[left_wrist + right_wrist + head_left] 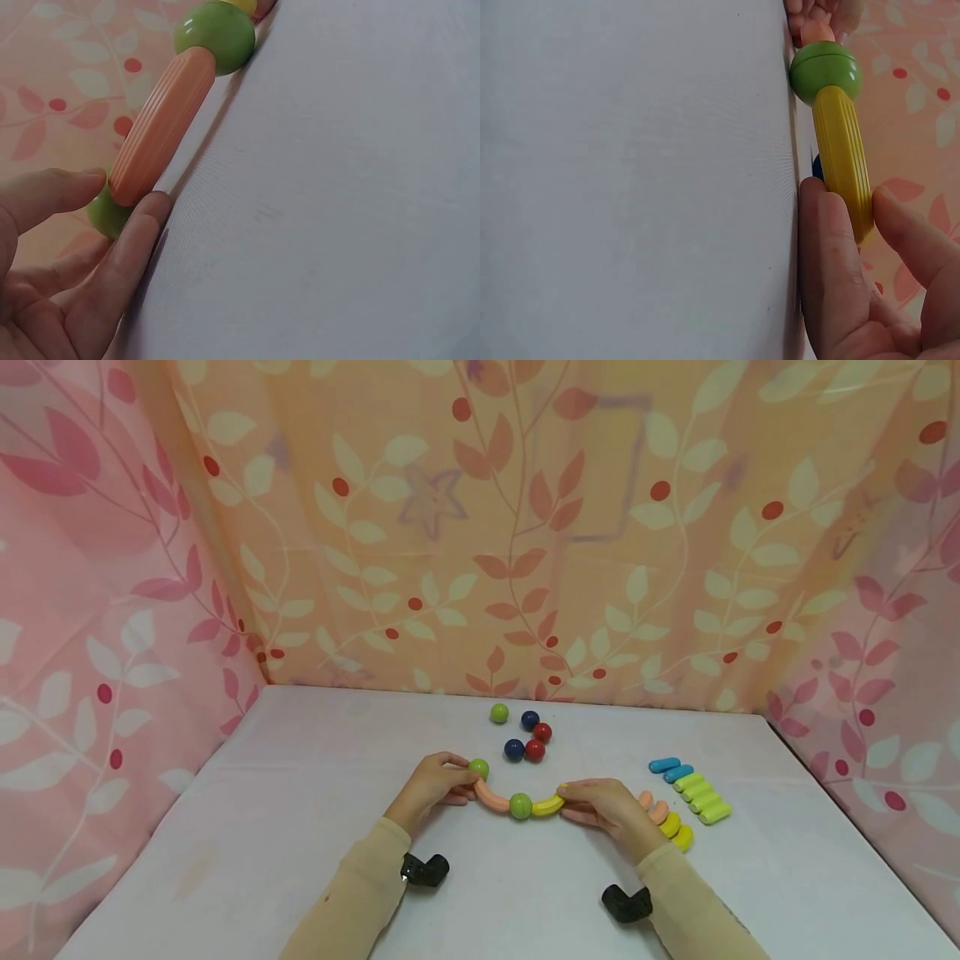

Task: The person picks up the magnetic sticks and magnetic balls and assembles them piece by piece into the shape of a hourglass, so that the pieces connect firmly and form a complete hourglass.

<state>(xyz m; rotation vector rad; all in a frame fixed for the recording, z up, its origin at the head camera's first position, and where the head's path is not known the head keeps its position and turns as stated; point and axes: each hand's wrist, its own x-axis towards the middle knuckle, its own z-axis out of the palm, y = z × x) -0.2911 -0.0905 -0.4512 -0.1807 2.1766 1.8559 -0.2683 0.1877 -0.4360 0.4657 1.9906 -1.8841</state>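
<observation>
In the head view, a curved orange rod [492, 798] and a shorter curved yellow rod [547, 807] meet at a green ball [521, 807], forming a shallow arc just over the table. My left hand [437, 783] pinches the orange rod's outer end, where a second green ball [478, 768] sits. The left wrist view shows thumb and fingers around that end, with the ball [109, 214] partly hidden behind it. My right hand [609, 808] pinches the far end of the yellow rod. In the right wrist view, this ribbed rod [841, 150] joins the middle ball [825, 73].
Behind the hands lie a loose green ball [499, 713], two dark blue balls [513, 750] and two red balls [535, 750]. Right of the right hand are blue rods [664, 765], several lime rods [702, 802], orange pieces [658, 812] and yellow pieces [682, 837]. A patterned curtain [420, 610] borders the white table [247, 827].
</observation>
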